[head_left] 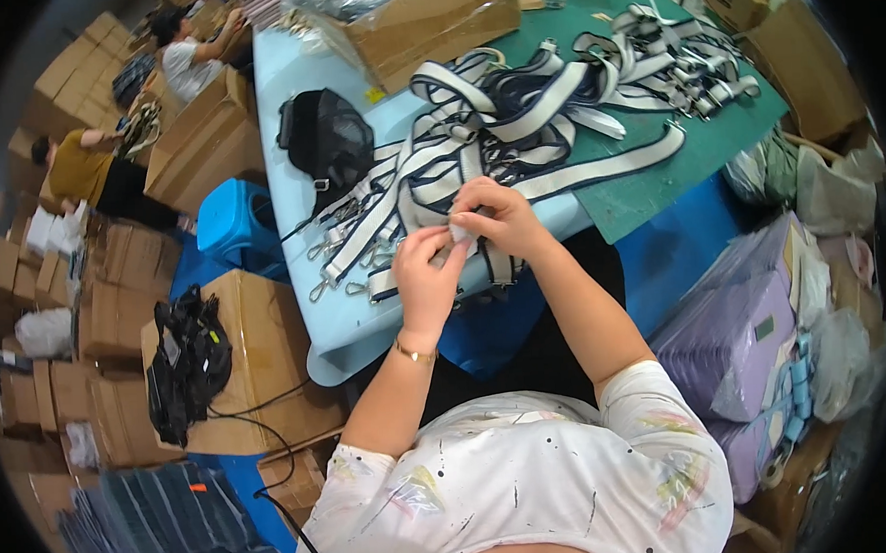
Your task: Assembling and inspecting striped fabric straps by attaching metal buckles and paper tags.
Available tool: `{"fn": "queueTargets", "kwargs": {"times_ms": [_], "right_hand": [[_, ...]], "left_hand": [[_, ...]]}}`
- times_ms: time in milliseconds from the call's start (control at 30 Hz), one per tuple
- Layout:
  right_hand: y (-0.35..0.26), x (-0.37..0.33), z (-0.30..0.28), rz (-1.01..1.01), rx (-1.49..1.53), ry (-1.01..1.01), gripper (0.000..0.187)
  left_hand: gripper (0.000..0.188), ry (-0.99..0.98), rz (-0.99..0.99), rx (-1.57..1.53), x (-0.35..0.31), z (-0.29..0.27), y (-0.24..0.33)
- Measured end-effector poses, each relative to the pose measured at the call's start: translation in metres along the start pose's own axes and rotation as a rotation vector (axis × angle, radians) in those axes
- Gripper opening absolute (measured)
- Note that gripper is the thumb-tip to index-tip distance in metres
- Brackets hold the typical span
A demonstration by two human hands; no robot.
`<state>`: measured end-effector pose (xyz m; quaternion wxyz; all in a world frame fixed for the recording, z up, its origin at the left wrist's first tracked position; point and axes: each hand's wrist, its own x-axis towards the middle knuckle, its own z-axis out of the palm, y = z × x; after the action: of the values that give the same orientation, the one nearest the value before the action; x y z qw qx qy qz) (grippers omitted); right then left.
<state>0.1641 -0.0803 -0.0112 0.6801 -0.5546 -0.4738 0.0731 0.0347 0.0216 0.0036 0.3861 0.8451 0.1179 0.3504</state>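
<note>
My left hand and my right hand meet at the near edge of a strap pile. Both hands are closed, fingertips pinched together on a small whitish piece whose kind I cannot make out. Beneath and beyond them lie tangled white webbing straps with dark navy edges. One strap stretches out to the right. Metal snap hooks hang from strap ends left of my left hand. My fingers partly cover the straps below.
The straps lie on a light-blue table and a green mat. A black mesh bag and an open carton stand beyond. Left are a blue stool, cartons and two people. Purple stacked goods are at right.
</note>
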Motion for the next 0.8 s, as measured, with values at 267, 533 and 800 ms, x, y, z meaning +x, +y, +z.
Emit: {"fn": "queueTargets", "kwargs": {"times_ms": [267,533,800], "right_hand": [[-0.007,0.001,-0.003,-0.034,-0.174,-0.137,0.007],[-0.017,0.003,0.001,0.034,-0.161,-0.097,0.01],[-0.031,-0.001,0.013,-0.045,-0.395,0.074,0.014]], "left_hand": [[0.021,-0.337,-0.002,0.163,0.019,0.0,-0.002],[0.023,-0.179,0.093,0.07,0.013,0.002,-0.011],[0.018,-0.122,0.097,0.094,0.007,0.003,-0.009]]}}
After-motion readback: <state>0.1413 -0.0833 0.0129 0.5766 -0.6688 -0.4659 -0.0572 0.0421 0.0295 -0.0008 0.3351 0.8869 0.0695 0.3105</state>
